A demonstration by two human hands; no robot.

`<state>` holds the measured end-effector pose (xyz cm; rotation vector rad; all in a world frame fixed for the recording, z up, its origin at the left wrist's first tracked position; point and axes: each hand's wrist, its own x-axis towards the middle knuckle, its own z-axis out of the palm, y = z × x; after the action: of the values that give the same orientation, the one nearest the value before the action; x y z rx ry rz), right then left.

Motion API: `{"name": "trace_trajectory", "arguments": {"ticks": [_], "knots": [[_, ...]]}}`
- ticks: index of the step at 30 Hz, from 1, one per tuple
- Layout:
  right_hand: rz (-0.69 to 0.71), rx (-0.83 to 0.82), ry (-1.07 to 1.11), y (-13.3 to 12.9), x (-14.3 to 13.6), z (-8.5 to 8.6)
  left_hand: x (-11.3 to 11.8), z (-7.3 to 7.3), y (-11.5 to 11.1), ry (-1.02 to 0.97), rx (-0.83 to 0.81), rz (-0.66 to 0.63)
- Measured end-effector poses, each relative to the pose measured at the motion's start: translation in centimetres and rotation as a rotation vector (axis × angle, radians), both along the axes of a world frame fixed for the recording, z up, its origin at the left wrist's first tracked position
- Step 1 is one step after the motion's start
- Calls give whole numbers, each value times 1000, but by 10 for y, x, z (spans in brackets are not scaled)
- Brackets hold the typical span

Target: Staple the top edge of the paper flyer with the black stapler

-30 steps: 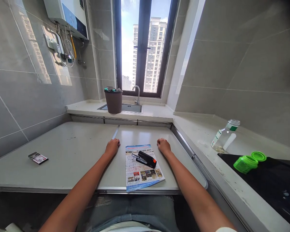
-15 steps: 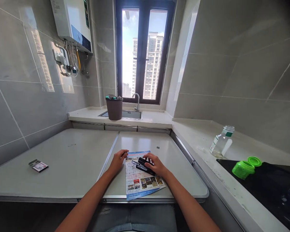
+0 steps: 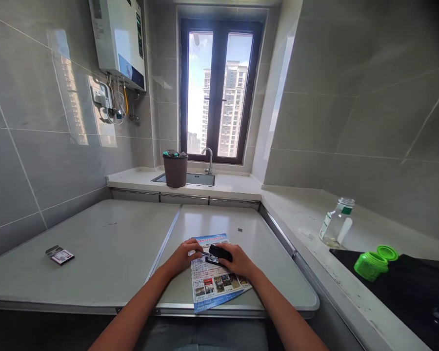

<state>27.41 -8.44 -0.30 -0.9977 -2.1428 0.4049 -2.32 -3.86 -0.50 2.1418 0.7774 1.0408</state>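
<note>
A black stapler (image 3: 221,253) with a bright metal inner part lies over a printed leaflet (image 3: 214,282), its halves spread apart. My right hand (image 3: 239,261) is closed around the stapler's black body from the right. From the left, my left hand (image 3: 185,256) has its fingers drawn together at the stapler's metal end, by the leaflet's left edge. The fingertips partly cover that end, so the exact grip is hard to see. Beyond the leaflet, a small grey piece (image 3: 240,229), resembling a strip of staples, rests on the white table (image 3: 278,273).
A small box (image 3: 60,255) lies at the table's left. On the right counter stand a clear glass bottle (image 3: 336,222) and a green container with its lid up (image 3: 371,265). A brown bin (image 3: 175,170) stands by the sink (image 3: 201,179) under the window.
My left hand has moved right from the leaflet's edge onto the stapler's metal end. My right hand has closed more firmly around the stapler. The view has tilted slightly upward.
</note>
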Motion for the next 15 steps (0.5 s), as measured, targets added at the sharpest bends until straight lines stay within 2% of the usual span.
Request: {"name": "trace_trajectory", "arguments": {"ticks": [5,9,15], "knots": [[-12,117,3,5,0,-7,-1,-8,3,35,61,-5],[-4,116,-11,4,-2,-9,-1,-11,4,47,110,10],[20,90,-37,2,-6,-8,-2,-20,11,180,207,-7]]}}
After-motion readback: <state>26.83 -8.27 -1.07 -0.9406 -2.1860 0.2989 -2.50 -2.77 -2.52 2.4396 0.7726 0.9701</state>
